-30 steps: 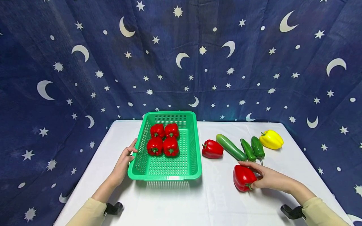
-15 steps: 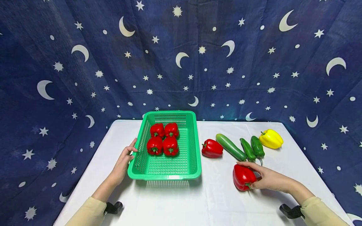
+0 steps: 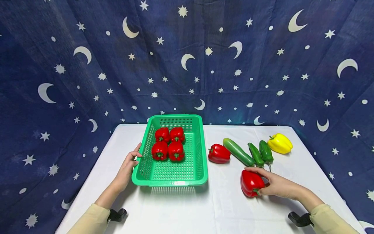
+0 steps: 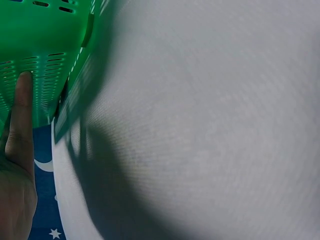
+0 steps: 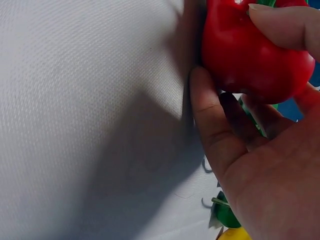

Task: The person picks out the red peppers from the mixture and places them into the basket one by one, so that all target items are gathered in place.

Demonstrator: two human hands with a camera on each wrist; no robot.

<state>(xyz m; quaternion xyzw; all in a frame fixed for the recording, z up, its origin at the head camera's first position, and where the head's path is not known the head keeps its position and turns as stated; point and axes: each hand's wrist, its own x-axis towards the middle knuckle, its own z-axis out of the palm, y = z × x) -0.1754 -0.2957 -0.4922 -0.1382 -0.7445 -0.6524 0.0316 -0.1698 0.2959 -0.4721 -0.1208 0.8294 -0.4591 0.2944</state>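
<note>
At the left side of the green plastic basket [image 3: 172,184], my left hand [image 3: 127,167] holds the rim. One straight finger [image 4: 23,107] lies against its perforated outer wall in the left wrist view. Inside the basket sit several red bell peppers [image 3: 176,151], grouped toward the back left with stems facing me. On the table's right, my right hand [image 3: 277,184] grips another red bell pepper [image 3: 251,183]. The right wrist view shows the thumb [image 5: 282,25] by the stem and fingers around the other side of this pepper [image 5: 255,60]; its far side is hidden.
Right of the basket lie a loose red bell pepper [image 3: 219,154], a cucumber [image 3: 238,152], two green peppers [image 3: 266,152] and a yellow bell pepper [image 3: 280,144]. White cloth covers the table [image 3: 187,211]. A dark blue curtain [image 3: 187,65] with moons and stars hangs behind.
</note>
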